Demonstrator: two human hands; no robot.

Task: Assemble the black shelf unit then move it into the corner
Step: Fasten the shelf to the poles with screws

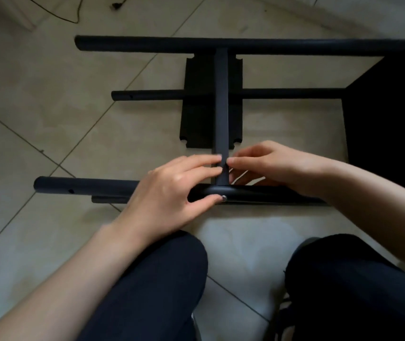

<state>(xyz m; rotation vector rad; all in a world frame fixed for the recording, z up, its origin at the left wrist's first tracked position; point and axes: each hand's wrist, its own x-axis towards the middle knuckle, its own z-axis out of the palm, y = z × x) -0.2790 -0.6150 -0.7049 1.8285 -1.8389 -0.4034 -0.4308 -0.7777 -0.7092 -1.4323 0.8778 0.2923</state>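
The black shelf unit lies on its side on the tiled floor. Its near pole (85, 187) runs left to right in front of my knees, and the far pole (245, 45) lies parallel beyond it. A crossbar (221, 99) joins the two. My left hand (171, 193) spans the near pole at the joint, thumb on a silver screw (224, 198) and fingertips against the crossbar's left side. My right hand (270, 166) has its fingers curled, the tips against the crossbar's right side; its thumb is hidden. A black shelf board (383, 114) is fitted at the right end.
A loose black panel (196, 107) with notched corners lies flat on the floor under the crossbar. A thinner lower pole (147, 96) crosses over it. A black cable (56, 13) trails at the far left. My knees in dark trousers (159, 279) are close to the near pole.
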